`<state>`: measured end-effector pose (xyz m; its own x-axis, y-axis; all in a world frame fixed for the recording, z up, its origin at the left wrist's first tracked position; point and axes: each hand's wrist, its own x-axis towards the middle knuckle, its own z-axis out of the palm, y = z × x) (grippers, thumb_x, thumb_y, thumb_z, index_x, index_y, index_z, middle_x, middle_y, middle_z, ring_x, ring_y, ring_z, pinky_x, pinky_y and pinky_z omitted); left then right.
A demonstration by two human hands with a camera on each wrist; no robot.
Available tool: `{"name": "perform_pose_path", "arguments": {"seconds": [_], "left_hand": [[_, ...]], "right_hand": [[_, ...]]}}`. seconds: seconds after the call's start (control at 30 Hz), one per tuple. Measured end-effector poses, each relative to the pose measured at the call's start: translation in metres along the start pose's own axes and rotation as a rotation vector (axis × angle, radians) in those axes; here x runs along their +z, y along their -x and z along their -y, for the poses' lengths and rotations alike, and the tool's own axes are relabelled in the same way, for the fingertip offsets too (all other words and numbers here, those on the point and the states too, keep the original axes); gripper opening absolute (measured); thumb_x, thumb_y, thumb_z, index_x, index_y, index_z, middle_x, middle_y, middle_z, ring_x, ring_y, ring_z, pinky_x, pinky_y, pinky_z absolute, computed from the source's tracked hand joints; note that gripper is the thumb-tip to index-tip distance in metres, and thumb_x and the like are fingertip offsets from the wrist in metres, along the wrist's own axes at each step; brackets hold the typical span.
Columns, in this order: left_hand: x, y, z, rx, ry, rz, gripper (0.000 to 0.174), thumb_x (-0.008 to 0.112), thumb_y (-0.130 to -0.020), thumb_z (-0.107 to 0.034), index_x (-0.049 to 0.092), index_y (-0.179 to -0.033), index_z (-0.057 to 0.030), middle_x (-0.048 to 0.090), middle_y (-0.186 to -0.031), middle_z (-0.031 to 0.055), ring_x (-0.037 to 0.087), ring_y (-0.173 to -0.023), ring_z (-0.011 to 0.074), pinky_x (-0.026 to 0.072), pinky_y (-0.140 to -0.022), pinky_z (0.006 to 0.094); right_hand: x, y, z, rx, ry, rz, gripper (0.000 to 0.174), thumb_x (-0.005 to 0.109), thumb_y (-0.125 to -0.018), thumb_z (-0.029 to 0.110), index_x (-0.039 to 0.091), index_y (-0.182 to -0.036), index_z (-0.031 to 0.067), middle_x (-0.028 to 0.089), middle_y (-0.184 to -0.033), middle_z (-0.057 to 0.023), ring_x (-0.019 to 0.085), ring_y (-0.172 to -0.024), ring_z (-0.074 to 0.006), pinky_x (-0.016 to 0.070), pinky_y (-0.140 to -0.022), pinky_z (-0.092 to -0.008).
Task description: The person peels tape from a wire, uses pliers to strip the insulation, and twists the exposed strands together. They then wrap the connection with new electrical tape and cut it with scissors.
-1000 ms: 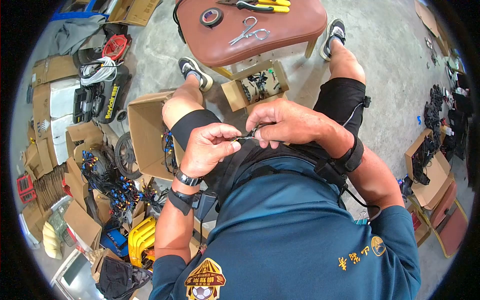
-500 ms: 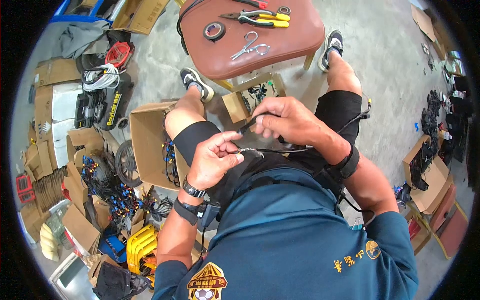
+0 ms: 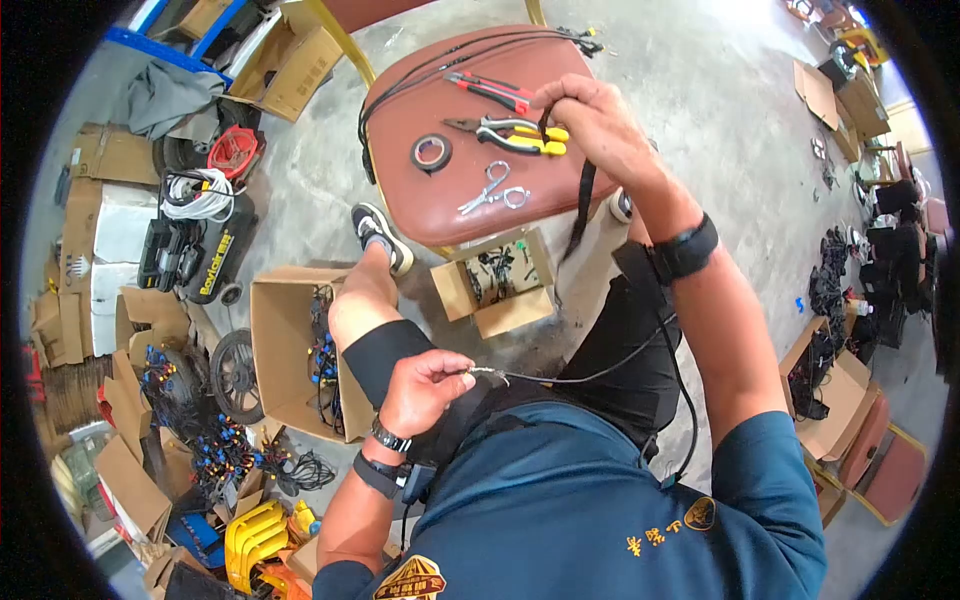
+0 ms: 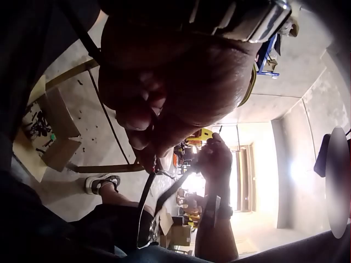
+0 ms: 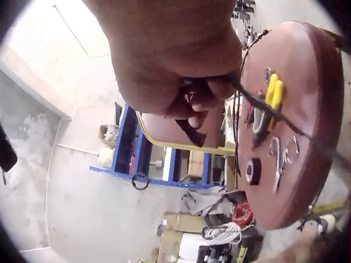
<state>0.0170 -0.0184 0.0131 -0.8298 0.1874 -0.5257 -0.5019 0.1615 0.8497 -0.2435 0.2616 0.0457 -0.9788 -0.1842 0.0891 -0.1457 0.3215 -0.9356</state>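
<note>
My left hand [image 3: 425, 392] pinches the bare, twisted end of a thin black cable [image 3: 590, 378], which runs right across the lap. Raised over the stool's right edge, my right hand [image 3: 600, 135] grips a flat black strip [image 3: 582, 212] that hangs down from the fingers. In the right wrist view the same strip [image 5: 274, 114] stretches away from the curled right hand [image 5: 181, 71]. The left wrist view shows the left hand [image 4: 170, 82] close up, its fingertips on the wire.
The brown stool [image 3: 400, 205] bears pliers [image 3: 510, 134], scissors [image 3: 494, 190], a tape roll [image 3: 430, 154], a red-handled tool [image 3: 490, 92] and long black cables [image 3: 470, 50]. A small box [image 3: 500, 318] of parts and a larger carton [image 3: 290, 350] with cables stand on the floor.
The right hand has moved up and away from the left hand, drawing the black strip with it. The left hand still pinches the cable end. More of the stool shows.
</note>
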Motion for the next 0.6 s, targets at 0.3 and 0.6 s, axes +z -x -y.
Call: {"name": "perform_pose_path", "arguments": {"seconds": [0.3,0.6], "left_hand": [[-0.011,-0.006,0.006,-0.1,0.066,0.01,0.019,0.073,-0.085,0.003,0.069,-0.104,0.0015,0.07,-0.091,0.0021,0.063,-0.082,0.0068,0.053,-0.074,0.0223],[-0.011,-0.014,0.009,-0.09,0.09,-0.009,0.019,0.073,-0.085,0.002,0.069,-0.103,0.0021,0.07,-0.091,0.0021,0.063,-0.082,0.0068,0.0519,-0.073,0.0225]], "right_hand": [[0.021,-0.103,-0.011,-0.201,0.488,-0.058,0.031,0.054,-0.084,0.017,0.069,-0.105,-0.0003,0.068,-0.098,-0.0191,0.067,-0.092,-0.0309,0.0515,-0.084,-0.0375],[0.068,-0.138,-0.047,-0.41,0.616,0.168,0.044,0.053,-0.092,0.039,0.067,-0.12,0.0079,0.064,-0.12,-0.0196,0.062,-0.109,-0.0381,0.0474,-0.098,-0.0437]]}}
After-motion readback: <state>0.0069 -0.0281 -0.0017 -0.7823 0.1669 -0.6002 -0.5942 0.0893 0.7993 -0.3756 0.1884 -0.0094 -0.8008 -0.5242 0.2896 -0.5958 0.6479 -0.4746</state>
